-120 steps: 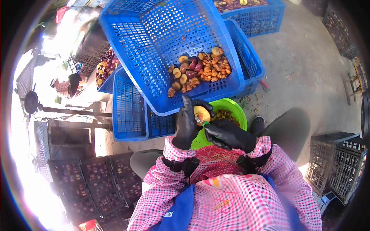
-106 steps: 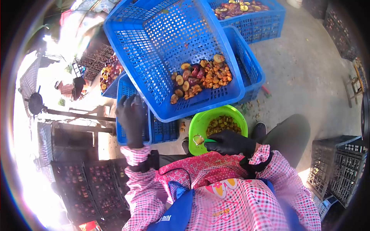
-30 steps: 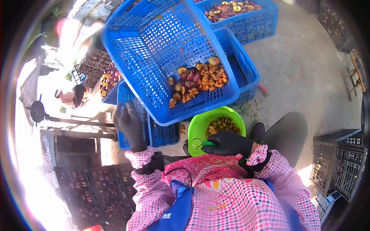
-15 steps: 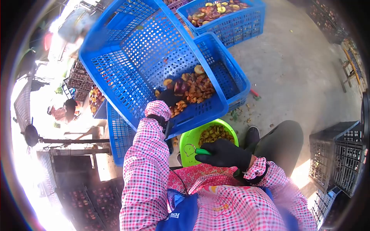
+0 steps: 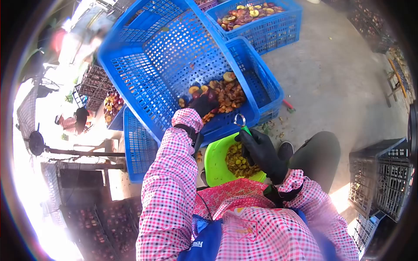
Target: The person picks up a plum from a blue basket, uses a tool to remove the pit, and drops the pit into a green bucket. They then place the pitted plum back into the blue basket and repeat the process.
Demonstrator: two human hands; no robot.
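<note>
My left hand (image 5: 203, 105), in a black glove, is down inside the tilted large blue crate (image 5: 174, 48), at the dark fruit and orange-brown pieces (image 5: 230, 95). Its fingers are hidden among them. My right hand (image 5: 261, 152), also black-gloved, is closed round the green handle of a small tool (image 5: 242, 123) with a metal loop at its tip. The loop points up beside the crate's lower edge. Below that hand stands a bright green tub (image 5: 213, 163) holding many small yellow-brown pieces (image 5: 238, 162).
Behind the large crate is a smaller blue crate (image 5: 267, 80); another (image 5: 278, 35) holds cut fruit. A red-handled object (image 5: 288, 104) lies on the floor. Black crates (image 5: 374, 174) stand at right, a blue crate (image 5: 138, 152) at left. Another person (image 5: 69, 124) is far left.
My right hand has raised the green-handled tool from over the tub toward the crate, its loop now upward. My left hand has shifted slightly right within the crate as the view moved.
</note>
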